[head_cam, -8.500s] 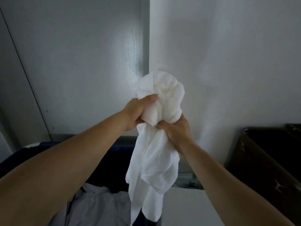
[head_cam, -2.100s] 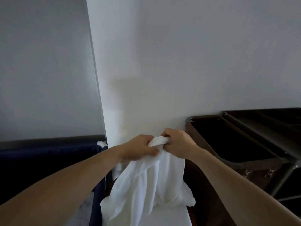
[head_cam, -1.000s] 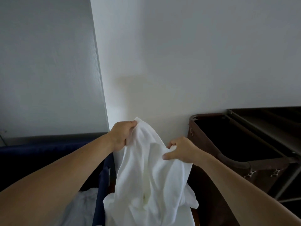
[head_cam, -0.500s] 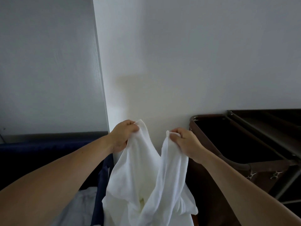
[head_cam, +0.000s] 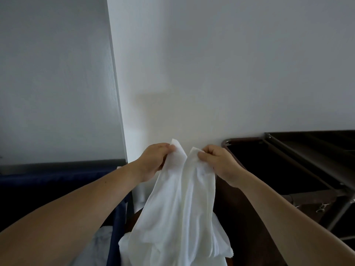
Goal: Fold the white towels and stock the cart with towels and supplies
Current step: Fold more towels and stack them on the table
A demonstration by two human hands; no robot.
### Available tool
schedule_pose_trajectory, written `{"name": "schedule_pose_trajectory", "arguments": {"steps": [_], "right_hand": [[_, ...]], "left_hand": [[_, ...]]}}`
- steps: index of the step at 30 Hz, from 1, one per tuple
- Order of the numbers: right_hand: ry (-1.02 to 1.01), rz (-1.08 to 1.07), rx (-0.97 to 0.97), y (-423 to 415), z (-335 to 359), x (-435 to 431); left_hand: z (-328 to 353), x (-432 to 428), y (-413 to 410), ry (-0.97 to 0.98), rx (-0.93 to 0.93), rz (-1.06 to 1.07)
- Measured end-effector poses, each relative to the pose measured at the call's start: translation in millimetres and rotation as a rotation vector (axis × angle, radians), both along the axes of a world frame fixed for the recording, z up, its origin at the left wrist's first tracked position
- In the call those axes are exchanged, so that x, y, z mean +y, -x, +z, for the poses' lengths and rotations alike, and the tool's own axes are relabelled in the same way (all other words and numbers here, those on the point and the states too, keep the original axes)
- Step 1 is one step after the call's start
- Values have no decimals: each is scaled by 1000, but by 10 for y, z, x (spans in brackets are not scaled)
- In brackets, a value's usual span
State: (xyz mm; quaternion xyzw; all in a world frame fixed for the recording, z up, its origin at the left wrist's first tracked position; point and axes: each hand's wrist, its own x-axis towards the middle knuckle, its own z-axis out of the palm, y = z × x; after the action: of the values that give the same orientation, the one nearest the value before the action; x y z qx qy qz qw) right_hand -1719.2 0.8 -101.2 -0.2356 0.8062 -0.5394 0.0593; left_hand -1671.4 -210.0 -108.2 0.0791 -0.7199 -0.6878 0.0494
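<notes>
White towel (head_cam: 178, 204) held up before the wall, between blue hamper (head_cam: 57, 179) and brown cart (head_cam: 242, 139). Left hand (head_cam: 153, 160) pinches one top corner, right hand (head_cam: 217, 160) the other, hands close together. Cloth hangs slack, bottom bunched. Likely risks: a corner slipping from the shallow pinch; twisted lower cloth folding crooked.

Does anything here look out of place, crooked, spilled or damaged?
Nothing stands out. The white towel hangs creased and unfolded from the left hand and the right hand, each pinching a top corner. The dark cart on the right and the navy bin on the left look intact.
</notes>
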Motion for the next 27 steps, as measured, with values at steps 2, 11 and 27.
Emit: {"name": "schedule_pose_trajectory", "arguments": {"steps": [2, 11, 27], "right_hand": [[35, -17, 27, -34, 91, -45], [118, -17, 111, -84, 230, -210], [-23, 81, 156, -32, 222, -189]], "left_hand": [[27, 51, -1, 15, 42, -13], [68, 287, -154, -30, 87, -116], [102, 262, -269, 353, 233, -125]]}}
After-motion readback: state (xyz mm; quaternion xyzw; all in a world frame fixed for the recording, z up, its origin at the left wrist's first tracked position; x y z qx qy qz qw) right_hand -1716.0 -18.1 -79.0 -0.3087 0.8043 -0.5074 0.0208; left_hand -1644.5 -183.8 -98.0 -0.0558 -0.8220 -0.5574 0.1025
